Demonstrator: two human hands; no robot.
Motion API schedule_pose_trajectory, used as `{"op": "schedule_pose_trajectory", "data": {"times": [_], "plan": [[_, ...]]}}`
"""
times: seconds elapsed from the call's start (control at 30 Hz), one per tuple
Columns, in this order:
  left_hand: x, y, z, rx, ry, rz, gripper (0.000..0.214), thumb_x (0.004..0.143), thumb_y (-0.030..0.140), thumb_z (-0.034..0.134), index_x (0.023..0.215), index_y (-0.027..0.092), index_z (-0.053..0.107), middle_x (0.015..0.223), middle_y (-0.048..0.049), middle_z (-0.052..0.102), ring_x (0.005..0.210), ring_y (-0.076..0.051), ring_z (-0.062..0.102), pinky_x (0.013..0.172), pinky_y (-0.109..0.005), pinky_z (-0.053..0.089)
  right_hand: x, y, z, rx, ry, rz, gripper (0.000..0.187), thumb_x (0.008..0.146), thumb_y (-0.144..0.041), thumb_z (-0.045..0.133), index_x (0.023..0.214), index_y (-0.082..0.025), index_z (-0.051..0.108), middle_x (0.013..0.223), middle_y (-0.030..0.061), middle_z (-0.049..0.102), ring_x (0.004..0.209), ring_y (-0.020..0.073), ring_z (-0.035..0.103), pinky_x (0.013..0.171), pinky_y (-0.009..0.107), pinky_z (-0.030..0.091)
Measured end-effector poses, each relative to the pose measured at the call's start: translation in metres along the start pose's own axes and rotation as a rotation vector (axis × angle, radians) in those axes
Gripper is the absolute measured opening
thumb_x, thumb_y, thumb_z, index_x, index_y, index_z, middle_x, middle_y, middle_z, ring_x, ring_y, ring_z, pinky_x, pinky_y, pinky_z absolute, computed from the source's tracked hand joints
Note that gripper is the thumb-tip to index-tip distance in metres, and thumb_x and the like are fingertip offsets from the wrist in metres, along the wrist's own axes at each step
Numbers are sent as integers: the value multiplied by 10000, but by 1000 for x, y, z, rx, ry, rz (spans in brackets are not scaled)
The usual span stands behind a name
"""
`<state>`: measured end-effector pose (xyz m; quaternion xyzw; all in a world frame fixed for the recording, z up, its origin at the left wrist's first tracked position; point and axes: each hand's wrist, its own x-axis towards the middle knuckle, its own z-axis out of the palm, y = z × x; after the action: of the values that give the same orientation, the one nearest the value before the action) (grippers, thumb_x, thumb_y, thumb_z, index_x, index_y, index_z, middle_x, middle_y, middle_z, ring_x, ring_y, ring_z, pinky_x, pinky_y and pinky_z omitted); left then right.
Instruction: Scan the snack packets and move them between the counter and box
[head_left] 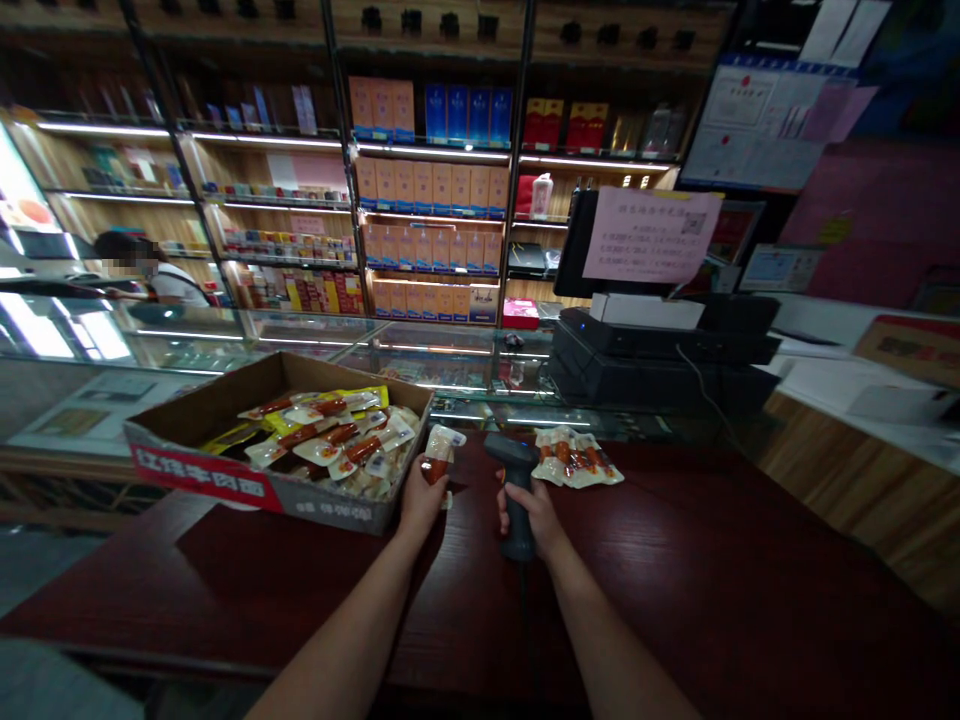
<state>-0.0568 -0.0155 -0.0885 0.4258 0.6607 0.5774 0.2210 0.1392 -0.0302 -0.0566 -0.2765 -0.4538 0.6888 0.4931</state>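
My left hand (pixel 424 497) is closed on a packaged sausage (pixel 442 445) in a clear and white wrapper, held upright just right of the box. A dark grey barcode scanner (pixel 517 540) is in my right hand (pixel 541 510), fingers wrapped round its handle and its head tilted toward the left. Just behind the scanner, several packaged sausages (pixel 577 458) lie side by side on the dark red table. To the left stands an open cardboard box (pixel 337 512) with many more wrapped sausages (pixel 360 445) and some yellow packets (pixel 367 398) in it.
Beyond the table (pixel 660 580) runs a glass display counter (pixel 450 345). A black checkout terminal (pixel 667 345) with a pink notice (pixel 649 235) stands at the back right. Shelves of boxed goods (pixel 431 190) line the wall. Another person (pixel 176 285) is at the far left.
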Motion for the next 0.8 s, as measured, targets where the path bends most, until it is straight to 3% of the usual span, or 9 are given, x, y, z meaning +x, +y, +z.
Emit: {"op": "schedule_pose_trajectory", "data": {"times": [0.2, 0.8], "plan": [[-4, 0, 3, 54, 35, 35, 433, 654, 116, 653, 1055, 167, 498, 995, -86, 639, 938, -199, 619, 867, -326, 453, -2, 3, 3, -84, -56, 30, 417, 633, -385, 706, 929, -147, 534, 531, -40, 587, 341, 102, 505, 341, 218, 441], [-5, -5, 1, -36, -24, 134, 335, 634, 144, 631, 933, 186, 487, 871, -12, 601, 855, -169, 598, 815, -313, 454, 7, 12, 2, -72, -50, 22, 345, 651, -379, 690, 857, -161, 518, 503, -47, 574, 328, 102, 497, 335, 213, 436]]}}
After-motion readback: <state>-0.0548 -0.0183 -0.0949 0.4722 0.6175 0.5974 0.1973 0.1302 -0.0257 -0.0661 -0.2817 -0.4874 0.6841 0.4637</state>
